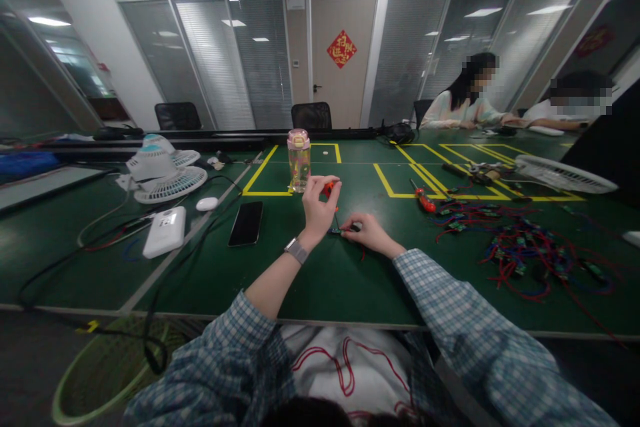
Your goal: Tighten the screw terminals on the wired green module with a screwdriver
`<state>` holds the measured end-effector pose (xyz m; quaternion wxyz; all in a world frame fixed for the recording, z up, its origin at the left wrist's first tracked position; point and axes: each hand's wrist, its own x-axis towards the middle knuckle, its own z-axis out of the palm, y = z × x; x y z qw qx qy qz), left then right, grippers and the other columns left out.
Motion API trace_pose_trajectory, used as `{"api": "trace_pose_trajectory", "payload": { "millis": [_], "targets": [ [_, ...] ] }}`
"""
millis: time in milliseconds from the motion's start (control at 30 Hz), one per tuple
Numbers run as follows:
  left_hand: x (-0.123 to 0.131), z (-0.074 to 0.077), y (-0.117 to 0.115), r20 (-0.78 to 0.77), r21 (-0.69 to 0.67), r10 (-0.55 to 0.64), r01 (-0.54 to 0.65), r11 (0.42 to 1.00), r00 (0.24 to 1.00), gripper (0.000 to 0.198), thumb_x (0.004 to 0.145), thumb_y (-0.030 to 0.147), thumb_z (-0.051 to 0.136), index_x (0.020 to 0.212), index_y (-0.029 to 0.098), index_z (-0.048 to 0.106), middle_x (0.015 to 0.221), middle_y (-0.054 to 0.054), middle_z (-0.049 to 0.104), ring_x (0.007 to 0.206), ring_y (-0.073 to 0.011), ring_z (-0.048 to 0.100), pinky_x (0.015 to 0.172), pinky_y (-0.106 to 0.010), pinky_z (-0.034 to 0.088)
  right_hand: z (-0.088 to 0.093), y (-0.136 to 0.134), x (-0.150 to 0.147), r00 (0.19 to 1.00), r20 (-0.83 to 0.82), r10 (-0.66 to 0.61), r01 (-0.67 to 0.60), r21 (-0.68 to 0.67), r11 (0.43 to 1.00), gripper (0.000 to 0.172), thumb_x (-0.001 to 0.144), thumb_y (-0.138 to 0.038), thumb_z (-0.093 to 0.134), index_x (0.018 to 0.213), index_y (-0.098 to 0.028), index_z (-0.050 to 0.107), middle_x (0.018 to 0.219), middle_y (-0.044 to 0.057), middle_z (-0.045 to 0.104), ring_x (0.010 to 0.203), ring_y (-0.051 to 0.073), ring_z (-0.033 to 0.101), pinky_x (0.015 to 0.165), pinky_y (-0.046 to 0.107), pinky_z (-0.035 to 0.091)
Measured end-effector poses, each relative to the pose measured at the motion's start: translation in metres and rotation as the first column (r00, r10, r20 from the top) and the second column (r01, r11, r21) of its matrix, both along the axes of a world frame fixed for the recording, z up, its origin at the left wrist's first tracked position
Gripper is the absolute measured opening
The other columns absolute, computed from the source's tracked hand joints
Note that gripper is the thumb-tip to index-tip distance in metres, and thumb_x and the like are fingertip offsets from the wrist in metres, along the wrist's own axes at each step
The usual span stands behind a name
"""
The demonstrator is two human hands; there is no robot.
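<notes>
My left hand (pixel 319 210) is raised over the green table, its fingers closed round the red handle of a screwdriver (pixel 329 189). The thin shaft points down toward a small circuit board (pixel 335 231). Whether the tip touches the board I cannot tell. My right hand (pixel 371 235) rests low on the table, thumb and fingers pinching the board's right side. A red wire (pixel 363 253) hangs out below the right fingers. Part of the board is hidden by the fingertips.
A tangle of wired circuit boards (pixel 525 250) and another red screwdriver (pixel 425 201) lie to the right. A bottle (pixel 299 167) stands behind my left hand. Leftward are a phone (pixel 246 223), a white device (pixel 165 232) and fans (pixel 170 185). Two people sit at the far right.
</notes>
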<state>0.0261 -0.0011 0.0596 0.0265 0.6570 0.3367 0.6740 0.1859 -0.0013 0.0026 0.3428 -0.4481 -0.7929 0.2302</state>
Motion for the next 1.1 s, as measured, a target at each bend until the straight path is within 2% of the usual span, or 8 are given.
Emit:
{"api": "trace_pose_trajectory", "payload": {
  "millis": [133,300,467,667,900,967,1100],
  "targets": [
    [-0.0014,0.0003,0.0015,0.021,-0.026,0.012,-0.011,1.000,1.000,0.013,0.093,0.028,0.055,0.093,0.021,0.066,0.089,-0.004,0.057,0.084,-0.0157,0.057,0.076,-0.028,0.047,0.0012,-0.0008,0.0001,1.000,0.007,0.003,-0.003,0.001,1.000,0.007,0.071,-0.016,0.072,0.078,-0.016,0.074,0.080,0.006,0.073,0.077,0.019,0.066,0.075,0.030,0.051],
    [-0.0022,0.0004,0.0008,-0.006,-0.027,-0.038,0.037,0.999,0.999,0.028,0.100,0.025,0.038,0.109,0.022,0.064,0.100,-0.006,0.061,0.098,-0.0178,0.058,0.087,-0.032,0.047,0.0006,-0.0009,0.0002,1.000,0.011,-0.007,0.007,-0.004,1.000,0.008,0.071,-0.015,0.072,0.079,-0.016,0.074,0.081,0.006,0.073,0.078,0.019,0.067,0.076,0.031,0.051],
    [-0.0008,0.0016,-0.0018,-0.007,0.001,-0.021,0.021,1.000,1.000,0.023,0.097,0.022,0.044,0.107,0.021,0.065,0.095,-0.006,0.062,0.090,-0.0168,0.059,0.081,-0.031,0.047,0.0012,-0.0011,0.0002,1.000,0.011,-0.004,0.004,-0.016,1.000,0.008,0.072,-0.016,0.072,0.079,-0.016,0.074,0.082,0.006,0.074,0.079,0.020,0.068,0.077,0.031,0.051],
    [0.0003,0.0018,-0.0024,0.010,0.027,0.016,-0.016,1.000,1.000,0.015,0.091,0.022,0.058,0.104,0.021,0.066,0.086,-0.003,0.056,0.078,-0.0143,0.054,0.073,-0.027,0.046,0.0030,-0.0019,-0.0002,1.000,0.018,-0.015,0.015,-0.012,1.000,0.007,0.071,-0.015,0.072,0.077,-0.016,0.073,0.081,0.005,0.074,0.078,0.020,0.068,0.076,0.031,0.051],
    [0.0007,-0.0004,0.0008,0.036,0.018,0.025,-0.026,1.000,0.999,0.007,0.085,0.025,0.068,0.090,0.021,0.066,0.087,-0.002,0.055,0.081,-0.0149,0.055,0.075,-0.027,0.047,0.0027,-0.0020,0.0003,1.000,0.017,-0.004,0.004,0.005,1.000,0.005,0.072,-0.016,0.071,0.077,-0.016,0.072,0.080,0.005,0.073,0.078,0.019,0.067,0.076,0.030,0.051],
    [0.0004,0.0001,0.0004,0.038,0.018,0.016,-0.016,1.000,0.999,0.007,0.089,0.027,0.063,0.090,0.021,0.066,0.088,-0.003,0.056,0.084,-0.0157,0.056,0.078,-0.028,0.047,0.0017,-0.0013,0.0004,1.000,0.015,-0.004,0.004,0.012,1.000,0.005,0.071,-0.016,0.072,0.076,-0.016,0.072,0.080,0.005,0.073,0.077,0.019,0.067,0.075,0.030,0.051],
    [-0.0008,0.0019,-0.0009,0.028,0.025,-0.032,0.031,0.999,0.999,0.025,0.099,0.024,0.041,0.098,0.021,0.066,0.098,-0.005,0.064,0.096,-0.0172,0.060,0.089,-0.033,0.046,-0.0003,0.0000,0.0006,1.000,0.012,-0.004,0.004,0.011,1.000,0.007,0.070,-0.017,0.072,0.077,-0.016,0.073,0.079,0.004,0.073,0.076,0.018,0.067,0.075,0.030,0.051]
  ]
}}
